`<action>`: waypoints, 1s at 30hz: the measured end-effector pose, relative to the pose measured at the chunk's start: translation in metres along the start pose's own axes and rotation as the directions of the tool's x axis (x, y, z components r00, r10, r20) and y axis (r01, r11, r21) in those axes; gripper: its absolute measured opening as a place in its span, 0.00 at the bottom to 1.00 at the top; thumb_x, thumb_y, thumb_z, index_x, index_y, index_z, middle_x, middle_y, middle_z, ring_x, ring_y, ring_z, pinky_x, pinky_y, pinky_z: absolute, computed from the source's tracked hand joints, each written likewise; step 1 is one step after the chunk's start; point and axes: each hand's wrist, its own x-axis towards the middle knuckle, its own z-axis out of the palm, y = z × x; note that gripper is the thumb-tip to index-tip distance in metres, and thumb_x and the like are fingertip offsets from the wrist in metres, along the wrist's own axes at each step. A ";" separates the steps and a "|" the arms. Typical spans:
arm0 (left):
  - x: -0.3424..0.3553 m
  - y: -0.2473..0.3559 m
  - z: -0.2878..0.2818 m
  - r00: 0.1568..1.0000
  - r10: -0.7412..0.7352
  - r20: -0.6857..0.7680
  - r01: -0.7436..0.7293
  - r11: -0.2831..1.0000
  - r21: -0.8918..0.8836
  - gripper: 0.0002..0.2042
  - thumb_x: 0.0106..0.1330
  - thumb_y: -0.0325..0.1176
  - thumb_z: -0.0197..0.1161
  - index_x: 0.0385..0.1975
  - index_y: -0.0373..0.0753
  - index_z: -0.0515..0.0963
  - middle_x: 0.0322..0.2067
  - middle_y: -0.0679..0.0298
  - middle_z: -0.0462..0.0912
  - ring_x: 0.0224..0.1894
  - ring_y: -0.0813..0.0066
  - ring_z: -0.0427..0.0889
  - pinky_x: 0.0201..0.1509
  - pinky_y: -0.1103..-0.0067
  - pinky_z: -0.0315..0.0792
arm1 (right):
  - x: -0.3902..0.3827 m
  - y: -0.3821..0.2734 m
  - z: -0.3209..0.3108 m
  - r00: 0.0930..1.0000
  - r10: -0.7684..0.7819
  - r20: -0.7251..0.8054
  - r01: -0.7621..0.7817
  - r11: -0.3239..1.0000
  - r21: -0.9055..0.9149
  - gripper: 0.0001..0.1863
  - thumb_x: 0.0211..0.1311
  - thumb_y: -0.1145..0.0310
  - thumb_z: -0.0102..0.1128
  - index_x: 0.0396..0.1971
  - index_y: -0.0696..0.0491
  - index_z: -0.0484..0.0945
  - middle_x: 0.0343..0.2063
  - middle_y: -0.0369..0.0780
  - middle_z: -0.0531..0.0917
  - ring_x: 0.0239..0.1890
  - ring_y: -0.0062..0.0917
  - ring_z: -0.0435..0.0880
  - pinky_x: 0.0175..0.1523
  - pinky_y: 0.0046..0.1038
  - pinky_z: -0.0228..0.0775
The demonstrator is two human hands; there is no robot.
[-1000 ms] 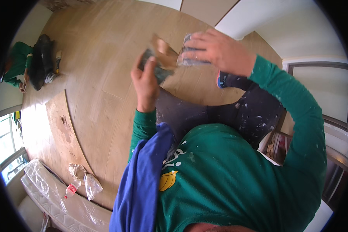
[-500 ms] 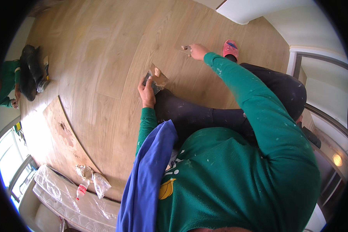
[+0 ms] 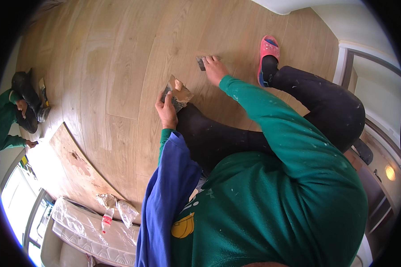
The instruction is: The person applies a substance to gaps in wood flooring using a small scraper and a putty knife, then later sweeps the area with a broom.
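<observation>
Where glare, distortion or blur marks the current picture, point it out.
Head view: glare whitens the floor near the bright window; head view: fisheye distortion curves the floor's plank seams, with black corners; head view: left hand and right hand look reasonably sharp.

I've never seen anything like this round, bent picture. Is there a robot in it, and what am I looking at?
No robot: these are a person's own bare hands. A wide fisheye camera worn on the head looks down, so edges bend and the corners go black.

The left hand holds a flat dark-edged plate bearing tan material and a paler lump. The right hand holds a small dark flat tool over the wood-look floor; whether it touches is hard to tell.

Toward the left, a stained board lies on the floor. Lower down are a bottle with a red label and a plastic-covered mattress. At the far left is another person.
</observation>
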 end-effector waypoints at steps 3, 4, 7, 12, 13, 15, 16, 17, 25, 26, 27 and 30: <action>0.000 0.002 0.001 1.000 -0.006 -0.014 0.006 1.000 -0.013 0.20 0.65 0.33 0.63 0.52 0.25 0.73 0.38 0.62 0.82 0.38 0.76 0.78 0.43 0.80 0.72 | 0.021 0.007 -0.030 0.993 0.038 0.111 -0.042 0.998 0.041 0.18 0.60 0.73 0.48 0.49 0.62 0.76 0.43 0.45 0.79 0.50 0.39 0.76 0.54 0.37 0.73; 0.000 0.003 0.001 1.000 -0.004 0.004 0.004 1.000 -0.019 0.20 0.65 0.33 0.63 0.52 0.25 0.74 0.38 0.62 0.82 0.38 0.76 0.78 0.43 0.80 0.72 | 0.027 0.012 -0.032 0.989 0.065 0.134 -0.071 0.997 0.040 0.18 0.61 0.72 0.48 0.48 0.62 0.76 0.43 0.45 0.80 0.51 0.39 0.76 0.55 0.37 0.74; -0.001 0.007 0.007 0.999 -0.007 0.052 0.007 1.000 -0.011 0.20 0.65 0.33 0.63 0.52 0.25 0.74 0.38 0.62 0.82 0.38 0.76 0.78 0.43 0.80 0.73 | 0.036 0.015 -0.012 0.997 0.068 -0.026 -0.067 0.998 0.006 0.16 0.60 0.72 0.48 0.45 0.60 0.78 0.43 0.46 0.80 0.50 0.40 0.77 0.54 0.38 0.74; 0.007 -0.005 -0.001 0.999 0.032 0.037 -0.034 0.998 0.050 0.16 0.66 0.30 0.61 0.50 0.27 0.74 0.38 0.60 0.82 0.36 0.73 0.81 0.40 0.79 0.76 | 0.014 0.007 0.001 0.999 -0.025 0.039 0.024 0.999 0.025 0.15 0.59 0.73 0.49 0.45 0.60 0.77 0.43 0.46 0.80 0.49 0.41 0.76 0.53 0.39 0.74; 0.003 -0.001 0.000 1.000 0.024 0.019 -0.025 0.998 0.050 0.16 0.66 0.30 0.61 0.50 0.27 0.74 0.38 0.61 0.82 0.36 0.73 0.81 0.40 0.79 0.76 | 0.015 0.014 -0.009 0.988 -0.048 0.150 0.037 0.996 0.079 0.16 0.59 0.73 0.49 0.45 0.61 0.77 0.44 0.46 0.80 0.50 0.41 0.76 0.53 0.39 0.74; 0.000 0.002 0.002 1.000 0.005 0.013 -0.005 1.000 0.024 0.17 0.66 0.30 0.61 0.51 0.27 0.74 0.39 0.61 0.82 0.37 0.74 0.80 0.41 0.79 0.75 | 0.017 0.027 -0.031 0.988 0.068 0.141 -0.080 0.994 0.077 0.16 0.59 0.73 0.49 0.45 0.61 0.77 0.45 0.46 0.80 0.51 0.41 0.75 0.54 0.39 0.74; 0.000 0.003 0.000 1.000 -0.004 0.024 0.004 1.000 -0.001 0.19 0.65 0.31 0.62 0.53 0.26 0.73 0.39 0.61 0.82 0.38 0.75 0.79 0.42 0.80 0.74 | 0.016 0.031 -0.037 0.982 0.124 0.140 -0.136 0.988 0.079 0.16 0.59 0.73 0.49 0.45 0.61 0.77 0.45 0.46 0.80 0.51 0.41 0.75 0.54 0.39 0.74; -0.001 0.004 -0.001 0.999 -0.013 0.034 0.014 1.000 -0.027 0.21 0.65 0.32 0.63 0.54 0.25 0.72 0.40 0.61 0.81 0.39 0.76 0.78 0.44 0.81 0.73 | 0.014 0.033 -0.035 0.991 0.111 0.077 -0.116 0.991 0.064 0.15 0.59 0.73 0.49 0.44 0.61 0.77 0.45 0.46 0.80 0.51 0.41 0.76 0.54 0.39 0.74; -0.001 0.003 0.006 1.000 0.014 -0.018 -0.014 1.000 0.019 0.18 0.65 0.30 0.62 0.52 0.27 0.73 0.39 0.60 0.82 0.39 0.73 0.80 0.42 0.78 0.76 | -0.021 0.018 -0.014 0.987 0.075 0.139 -0.087 0.993 0.084 0.16 0.59 0.74 0.49 0.46 0.63 0.75 0.44 0.46 0.78 0.51 0.41 0.75 0.54 0.39 0.74; -0.001 0.003 0.004 1.000 0.013 -0.026 -0.013 1.000 0.007 0.19 0.65 0.30 0.62 0.52 0.27 0.73 0.40 0.60 0.81 0.39 0.73 0.80 0.43 0.78 0.76 | -0.014 0.019 -0.022 0.987 0.118 0.110 -0.126 0.990 0.070 0.16 0.59 0.74 0.49 0.46 0.62 0.76 0.44 0.46 0.78 0.51 0.41 0.75 0.54 0.39 0.74; 0.000 0.002 0.004 1.000 0.007 -0.017 -0.007 1.000 0.015 0.19 0.65 0.30 0.62 0.53 0.26 0.72 0.40 0.60 0.81 0.39 0.73 0.80 0.43 0.78 0.76 | -0.007 0.027 -0.026 0.982 0.169 0.079 -0.173 0.984 0.051 0.16 0.59 0.74 0.49 0.46 0.62 0.76 0.44 0.46 0.78 0.51 0.41 0.75 0.54 0.39 0.74; 0.001 -0.001 0.008 1.000 -0.007 0.010 0.007 1.000 0.028 0.20 0.64 0.30 0.63 0.53 0.26 0.72 0.40 0.60 0.81 0.39 0.73 0.80 0.44 0.78 0.75 | -0.020 0.022 -0.013 0.975 0.219 -0.044 -0.220 0.975 -0.012 0.14 0.60 0.74 0.48 0.44 0.62 0.76 0.43 0.47 0.78 0.50 0.41 0.76 0.54 0.39 0.74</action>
